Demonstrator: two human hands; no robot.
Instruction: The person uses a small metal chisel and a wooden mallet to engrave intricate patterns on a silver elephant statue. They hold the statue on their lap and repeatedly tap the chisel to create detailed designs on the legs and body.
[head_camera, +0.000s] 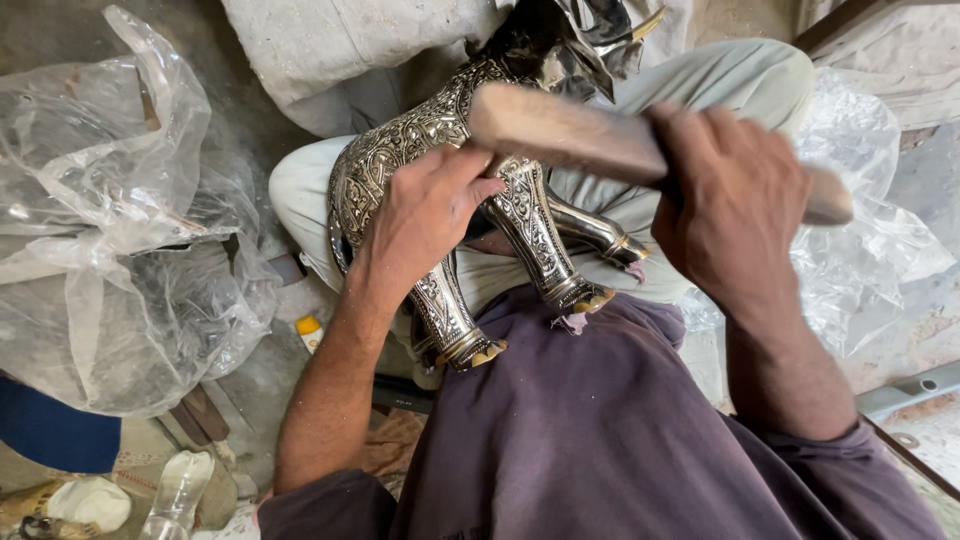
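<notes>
- Nearest the camera: your purple shirt (600, 430) fills the bottom of the view. Both forearms reach forward over it, so the work sits close in, on your lap.
- Your left hand (425, 215) wraps the ornate metal animal figure (400, 150) at its body, just above the legs. The fingers are closed round the far side and the thumb lies across the near side. Judged as a bracing grip: it keeps the piece from rocking.
- The figure lies tilted across your thighs, embossed silver flank up, legs (530, 240) pointing toward you, gold-tipped hooves (585, 297) just above the shirt. Laid this way, the patterned side faces the tool.
- Your right hand (735, 215) is clenched on the wooden-backed brush (570, 130); the fingers are clamped round its handle end. The brush is blurred. Its head lies over the figure's shoulder, beside your left thumb; actual contact cannot be told.
- Your pale trousers (720, 90) are under the figure, knees bent: the lap serves as the surface.
- Left, on the floor: a heap of clear plastic bags (110, 220), crumpled. A small yellow-capped object (310, 330) lies near your left elbow.
- Right, behind the right hand: more clear plastic sheet (870, 240).
- Farthest: the figure's dark head (560, 35) with a curved gold horn, resting against a grey-white sack (330, 50).
</notes>
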